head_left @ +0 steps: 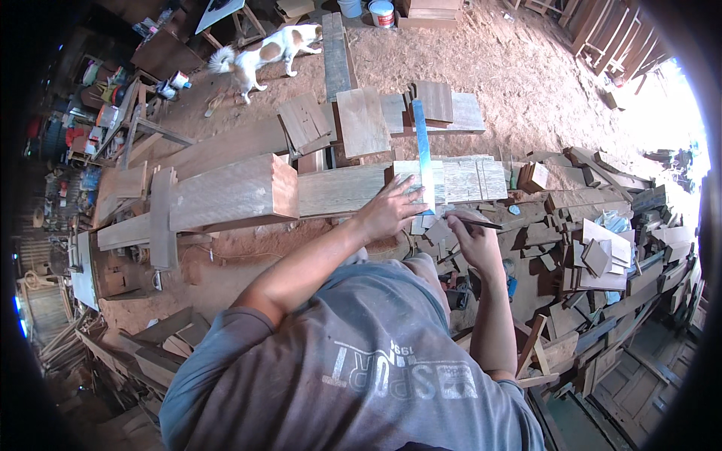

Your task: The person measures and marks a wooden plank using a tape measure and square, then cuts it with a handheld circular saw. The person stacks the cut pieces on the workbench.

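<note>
A long, shiny metal ruler [423,154] lies across a short pale board [407,169], pointing away from me. My left hand [392,207] holds the ruler near its close end, fingers spread over the board and tips against the ruler's left edge. Just right of it, my right hand [475,239] is closed around a dark, slim pencil [481,223]. Where the pencil's tip meets the wood is too small to tell. Under the short board runs a long weathered plank [338,191], with a thick wooden block or box [233,188] on its left part.
Beyond the plank lie loose boards [362,122] on a second plank. A white and brown dog [272,52] stands on the dirt floor at far left. Stacked offcuts [602,259] fill the right side. Cluttered shelves [90,135] stand left, buckets [382,13] at the back.
</note>
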Tool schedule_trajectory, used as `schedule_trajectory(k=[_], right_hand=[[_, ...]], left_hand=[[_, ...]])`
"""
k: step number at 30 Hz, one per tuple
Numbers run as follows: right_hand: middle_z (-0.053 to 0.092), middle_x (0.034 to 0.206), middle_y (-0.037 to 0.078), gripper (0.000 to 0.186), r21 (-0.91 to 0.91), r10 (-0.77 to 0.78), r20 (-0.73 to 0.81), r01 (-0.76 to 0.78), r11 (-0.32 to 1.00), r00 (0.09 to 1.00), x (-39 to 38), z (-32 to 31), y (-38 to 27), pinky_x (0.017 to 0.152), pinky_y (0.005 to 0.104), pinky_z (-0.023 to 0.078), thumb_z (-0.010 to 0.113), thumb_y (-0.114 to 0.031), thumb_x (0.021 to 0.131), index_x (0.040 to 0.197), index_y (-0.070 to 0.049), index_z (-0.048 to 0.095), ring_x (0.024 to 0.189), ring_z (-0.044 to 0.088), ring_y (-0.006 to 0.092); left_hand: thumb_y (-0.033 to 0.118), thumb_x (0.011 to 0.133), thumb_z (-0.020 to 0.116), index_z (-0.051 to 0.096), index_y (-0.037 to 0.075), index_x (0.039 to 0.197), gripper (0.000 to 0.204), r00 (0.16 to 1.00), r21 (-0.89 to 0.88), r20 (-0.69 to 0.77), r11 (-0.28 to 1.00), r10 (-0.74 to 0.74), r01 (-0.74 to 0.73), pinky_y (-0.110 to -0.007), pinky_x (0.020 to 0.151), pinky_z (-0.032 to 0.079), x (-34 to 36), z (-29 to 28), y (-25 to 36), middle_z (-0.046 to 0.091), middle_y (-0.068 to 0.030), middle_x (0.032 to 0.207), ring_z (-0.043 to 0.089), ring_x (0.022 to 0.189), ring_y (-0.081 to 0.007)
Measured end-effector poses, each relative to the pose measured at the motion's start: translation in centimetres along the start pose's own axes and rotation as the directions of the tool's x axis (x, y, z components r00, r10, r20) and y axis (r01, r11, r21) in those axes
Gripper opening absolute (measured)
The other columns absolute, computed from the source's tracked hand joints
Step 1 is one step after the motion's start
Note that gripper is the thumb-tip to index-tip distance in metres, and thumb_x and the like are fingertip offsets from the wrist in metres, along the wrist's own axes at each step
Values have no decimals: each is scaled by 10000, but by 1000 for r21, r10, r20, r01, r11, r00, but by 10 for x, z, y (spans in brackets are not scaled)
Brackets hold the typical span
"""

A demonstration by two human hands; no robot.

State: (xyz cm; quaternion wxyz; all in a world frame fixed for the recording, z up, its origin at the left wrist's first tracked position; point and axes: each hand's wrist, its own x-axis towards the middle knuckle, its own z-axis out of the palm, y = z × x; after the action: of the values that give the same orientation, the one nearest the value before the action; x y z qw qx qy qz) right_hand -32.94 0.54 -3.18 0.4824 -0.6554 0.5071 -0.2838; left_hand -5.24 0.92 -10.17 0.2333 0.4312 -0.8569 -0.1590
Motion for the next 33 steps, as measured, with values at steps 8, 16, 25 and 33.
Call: schedule_trajectory(k=[8,16,25,33], right_hand=[[788,1058,183,216,164,-135,-135,156,974,982,-29,41,-19,897,359,586,610,-100,1121,1246,36,721,982,762,244],[698,1439,211,448,239,47,-364,45,970,930,-113,78,-45,1124,415,526,679,-128,1048,1466,18,615,1321,679,302],[767,1174,116,380,107,366,-853,-562,820,371,-333,101,-29,941,348,587,753,-98,1055,1416,-8,676,1059,733,214],[749,1020,213,221,31,671,-716,-952,305,192,-483,216,-50,845,460,572,653,-82,985,1174,-34,757,931,736,386]], left_hand=[[88,946,807,785,54,1312,368,892,-149,-452,986,1,-76,-409,919,649,-4,-21,36,748,-123,1260,746,1102,-293],[164,787,870,779,114,1308,532,858,-361,-347,791,378,-494,-472,1027,541,0,-63,82,709,-97,1282,686,1218,-316],[691,650,974,490,103,1591,1211,972,-106,-234,994,-12,-13,-619,1270,335,-1,-11,-42,385,-346,1652,387,1531,-562],[486,740,1021,397,68,1645,1175,984,-276,-172,956,53,-100,-611,1271,347,6,12,-73,334,-303,1674,328,1572,-483]])
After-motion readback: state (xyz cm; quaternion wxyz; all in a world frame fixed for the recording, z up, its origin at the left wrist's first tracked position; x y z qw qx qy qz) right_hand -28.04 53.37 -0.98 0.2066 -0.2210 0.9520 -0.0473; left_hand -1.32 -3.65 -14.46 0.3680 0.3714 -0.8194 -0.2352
